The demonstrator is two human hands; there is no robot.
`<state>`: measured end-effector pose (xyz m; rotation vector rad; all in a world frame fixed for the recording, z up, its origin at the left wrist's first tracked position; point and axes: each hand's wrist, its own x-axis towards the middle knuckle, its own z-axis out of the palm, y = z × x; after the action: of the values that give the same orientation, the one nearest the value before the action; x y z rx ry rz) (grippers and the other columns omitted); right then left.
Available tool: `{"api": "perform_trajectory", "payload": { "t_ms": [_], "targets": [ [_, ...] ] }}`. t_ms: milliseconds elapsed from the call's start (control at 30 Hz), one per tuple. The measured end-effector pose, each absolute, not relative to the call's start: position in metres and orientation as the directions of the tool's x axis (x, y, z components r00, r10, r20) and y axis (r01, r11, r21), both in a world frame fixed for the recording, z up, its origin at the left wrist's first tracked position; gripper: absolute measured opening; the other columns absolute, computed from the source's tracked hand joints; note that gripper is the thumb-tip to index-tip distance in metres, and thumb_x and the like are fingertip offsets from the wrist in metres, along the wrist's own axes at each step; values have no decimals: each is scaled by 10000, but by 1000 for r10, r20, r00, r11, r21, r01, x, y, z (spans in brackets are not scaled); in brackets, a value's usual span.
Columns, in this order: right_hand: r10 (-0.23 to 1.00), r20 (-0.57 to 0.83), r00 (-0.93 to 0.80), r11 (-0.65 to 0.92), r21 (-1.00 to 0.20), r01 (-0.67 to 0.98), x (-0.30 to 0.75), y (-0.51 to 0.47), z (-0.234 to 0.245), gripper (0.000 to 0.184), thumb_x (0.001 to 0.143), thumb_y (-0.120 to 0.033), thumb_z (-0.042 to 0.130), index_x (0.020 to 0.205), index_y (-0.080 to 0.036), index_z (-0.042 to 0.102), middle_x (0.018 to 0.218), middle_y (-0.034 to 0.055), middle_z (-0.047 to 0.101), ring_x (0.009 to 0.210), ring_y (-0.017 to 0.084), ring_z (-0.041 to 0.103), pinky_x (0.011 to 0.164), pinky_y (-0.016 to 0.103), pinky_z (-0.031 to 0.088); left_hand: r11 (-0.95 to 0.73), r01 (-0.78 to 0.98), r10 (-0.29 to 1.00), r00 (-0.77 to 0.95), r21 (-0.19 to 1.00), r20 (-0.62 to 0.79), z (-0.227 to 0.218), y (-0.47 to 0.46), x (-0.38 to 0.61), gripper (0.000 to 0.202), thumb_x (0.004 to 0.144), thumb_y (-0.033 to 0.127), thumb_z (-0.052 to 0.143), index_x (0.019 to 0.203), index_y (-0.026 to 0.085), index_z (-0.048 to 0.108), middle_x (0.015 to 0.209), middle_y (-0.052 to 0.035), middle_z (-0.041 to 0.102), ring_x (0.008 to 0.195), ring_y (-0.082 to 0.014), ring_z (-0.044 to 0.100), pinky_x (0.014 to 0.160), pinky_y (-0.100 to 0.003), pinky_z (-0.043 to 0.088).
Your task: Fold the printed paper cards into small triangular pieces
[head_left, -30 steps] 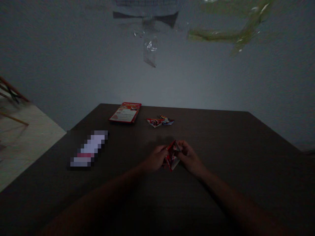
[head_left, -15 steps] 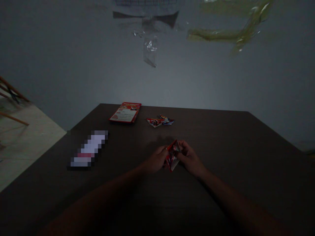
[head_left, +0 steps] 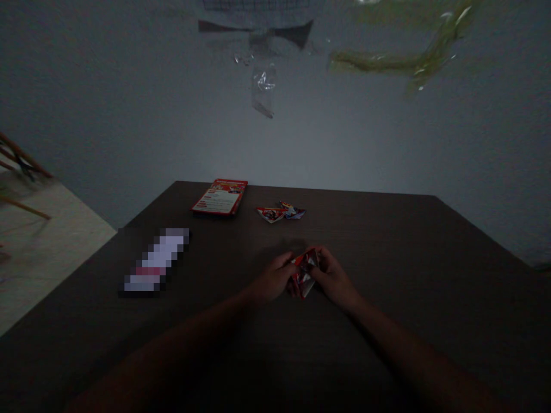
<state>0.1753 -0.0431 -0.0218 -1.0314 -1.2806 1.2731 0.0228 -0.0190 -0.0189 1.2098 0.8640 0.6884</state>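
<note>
Two forearms (head_left: 189,332) come in from below, and at their ends the left hand (head_left: 275,280) and the right hand (head_left: 338,282) hold one small folded paper (head_left: 305,276) between them. The left hand's fingers are nearly closed, pinching the paper's left side, the thumb against it and the other fingertips mostly hidden behind and below. The right hand's fingers are equally narrow, the thumb pressed on the paper's face and the forefinger at its upper right edge. The paper, red with pale parts, shows creased, pointed folds; how many layers lie in each pinch I cannot tell. Under the fingers spreads a dark table (head_left: 400,246). Well to the left of the fingers lies a pale, blurred slab (head_left: 157,261) with a pinkish band, too coarse to make out. Beyond the fingertips, slightly leftward, lie a red folded piece (head_left: 271,214) and, touching or just beside it, a bluish folded piece (head_left: 295,213). Farther left of these sits a stack of red-and-white printed sheets (head_left: 219,199). Farthest from the fingers rises a grey wall (head_left: 344,143), bearing clear plastic (head_left: 263,86) and yellowish tape (head_left: 374,62).
</note>
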Motion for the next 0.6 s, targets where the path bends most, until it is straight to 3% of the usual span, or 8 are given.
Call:
{"api": "perform_trajectory", "payload": {
  "t_ms": [333,467,600],
  "targets": [
    [987,113,-117,108,-993,-48,176,-44,-21,234,740,-249,583,963,-237,515,802,-13,587,663,132,561,584,244,465,290,-10,826,508,957,-245,-21,-17,19,337,721,257,518,1045,165,492,626,22,577,446,-98,536,436,-192,426],
    [981,165,-106,168,-986,22,181,-45,-22,257,778,-293,586,1018,-223,528,908,17,602,805,154,575,697,267,471,285,20,827,500,958,-257,-20,-18,19,452,734,264,491,1160,137,411,615,11,582,410,-103,518,390,-192,407],
    [979,197,-53,202,-972,117,183,-46,-20,296,808,-345,570,1070,-215,527,932,38,613,812,169,579,692,282,471,279,48,824,501,959,-264,-21,-18,20,427,751,288,476,1144,139,399,572,22,559,393,-104,502,363,-192,407]
  ]
}}
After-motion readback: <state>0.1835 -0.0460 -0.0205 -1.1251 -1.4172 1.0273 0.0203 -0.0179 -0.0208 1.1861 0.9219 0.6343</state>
